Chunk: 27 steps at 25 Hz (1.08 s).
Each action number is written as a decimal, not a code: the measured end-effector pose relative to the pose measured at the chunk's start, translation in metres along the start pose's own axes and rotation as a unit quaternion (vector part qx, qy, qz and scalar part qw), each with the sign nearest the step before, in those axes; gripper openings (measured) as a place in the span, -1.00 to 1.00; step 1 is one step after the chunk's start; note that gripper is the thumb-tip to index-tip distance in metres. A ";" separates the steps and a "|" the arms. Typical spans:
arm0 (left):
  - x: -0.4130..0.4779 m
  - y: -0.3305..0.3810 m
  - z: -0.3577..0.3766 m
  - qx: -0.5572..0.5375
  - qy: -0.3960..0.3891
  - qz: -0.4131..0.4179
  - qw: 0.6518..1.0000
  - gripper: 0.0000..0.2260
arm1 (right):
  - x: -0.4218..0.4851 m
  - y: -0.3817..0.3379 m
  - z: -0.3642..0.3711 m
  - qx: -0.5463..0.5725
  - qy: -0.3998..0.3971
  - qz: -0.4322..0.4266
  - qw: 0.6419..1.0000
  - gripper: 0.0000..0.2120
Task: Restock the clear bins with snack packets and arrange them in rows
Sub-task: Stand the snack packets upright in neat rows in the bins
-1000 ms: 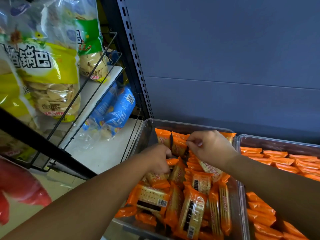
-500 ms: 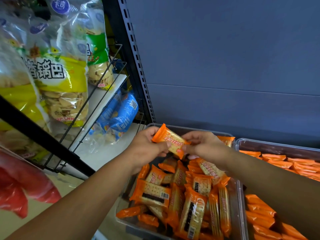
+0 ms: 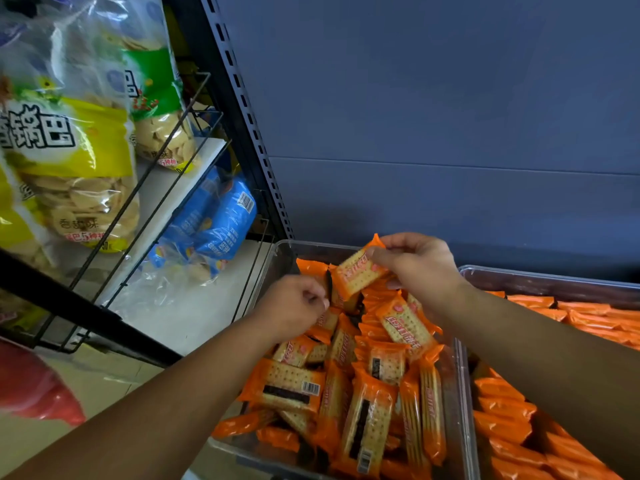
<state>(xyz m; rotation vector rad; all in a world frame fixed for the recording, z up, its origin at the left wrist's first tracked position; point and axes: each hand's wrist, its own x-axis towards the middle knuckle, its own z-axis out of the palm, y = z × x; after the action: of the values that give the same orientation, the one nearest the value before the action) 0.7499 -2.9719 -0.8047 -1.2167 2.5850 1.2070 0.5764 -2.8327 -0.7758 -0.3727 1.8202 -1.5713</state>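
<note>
A clear bin (image 3: 282, 258) holds several orange cracker packets (image 3: 367, 410) lying jumbled, with a few standing on edge at the back. My right hand (image 3: 415, 265) pinches one orange packet (image 3: 358, 273) and holds it tilted above the back of the bin. My left hand (image 3: 294, 306) is lower and to the left, fingers curled at the edge of a packet standing in the back row (image 3: 327, 289); whether it grips that packet is not plain.
A second clear bin (image 3: 554, 280) on the right holds orange packets in neat rows. On the left, a wire rack (image 3: 166, 188) carries large yellow and green cracker bags and blue packets (image 3: 214, 223). A dark slotted upright and blue-grey back wall stand behind. Something red (image 3: 38, 389) lies lower left.
Both hands held one packet above the bin half a second ago. Now my right hand alone holds it, turned more upright, and my left hand has dropped to the back row.
</note>
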 end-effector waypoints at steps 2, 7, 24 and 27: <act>0.007 -0.010 0.011 0.150 -0.047 -0.013 0.987 -0.62 | 0.001 0.003 -0.004 -0.038 0.032 -0.025 0.998 -0.88; 0.010 -0.012 0.019 0.127 -0.077 -0.026 0.989 -0.55 | 0.000 0.005 -0.005 -0.064 0.038 -0.028 0.997 -0.88; -0.041 0.000 -0.017 -0.201 0.060 0.081 0.974 -0.76 | -0.008 -0.009 0.026 -0.045 -0.184 0.048 0.981 -0.72; -0.042 -0.003 -0.022 -0.165 0.078 0.112 0.977 -0.73 | -0.008 -0.011 0.038 -0.106 -0.201 0.013 0.974 -0.67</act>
<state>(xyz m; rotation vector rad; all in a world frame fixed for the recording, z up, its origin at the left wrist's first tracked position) 0.7870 -2.9611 -0.7773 -1.1306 2.7764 1.7064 0.6053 -2.8585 -0.7640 -0.7083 1.6638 -1.1794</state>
